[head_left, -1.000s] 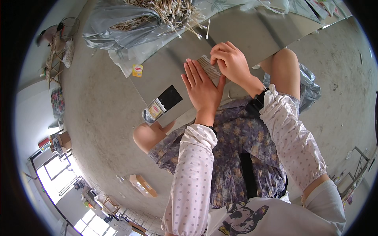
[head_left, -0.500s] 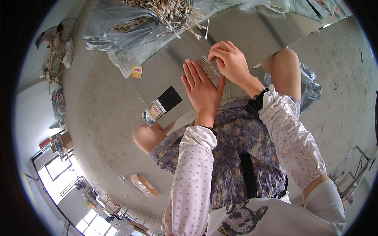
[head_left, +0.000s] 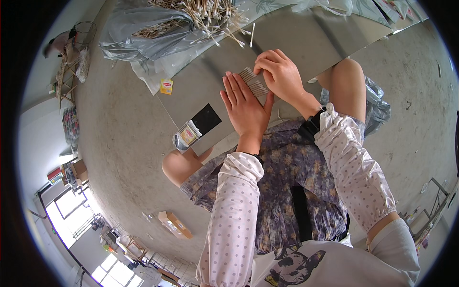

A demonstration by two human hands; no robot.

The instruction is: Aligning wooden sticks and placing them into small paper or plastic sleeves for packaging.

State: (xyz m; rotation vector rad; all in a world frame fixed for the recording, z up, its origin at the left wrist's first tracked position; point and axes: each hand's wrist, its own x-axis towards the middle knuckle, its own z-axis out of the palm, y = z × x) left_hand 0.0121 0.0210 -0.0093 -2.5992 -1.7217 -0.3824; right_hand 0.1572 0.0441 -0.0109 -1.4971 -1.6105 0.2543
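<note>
A neat row of cotton swabs (head_left: 254,81) lies side by side on the grey tabletop (head_left: 191,86), between my two hands. My left hand (head_left: 245,107) rests flat along the row's left side, its fingers stretched out and the thumb spread below the swabs. At the row's right end, my right hand (head_left: 279,74) has its fingers curled and pinched; whatever is between the fingertips is hidden. A loose heap of swabs (head_left: 205,16) spills from a grey plastic bag (head_left: 143,43) at the far side. By the table's left edge lies a clear pack of swabs (head_left: 187,135) with a yellow label.
A black rectangle (head_left: 206,118) lies beside the pack. Further off is a small yellow card (head_left: 166,87) at the table's left edge. A cardboard box (head_left: 175,225) sits on the concrete floor at lower left. Behind my right knee is a grey plastic bag (head_left: 377,107).
</note>
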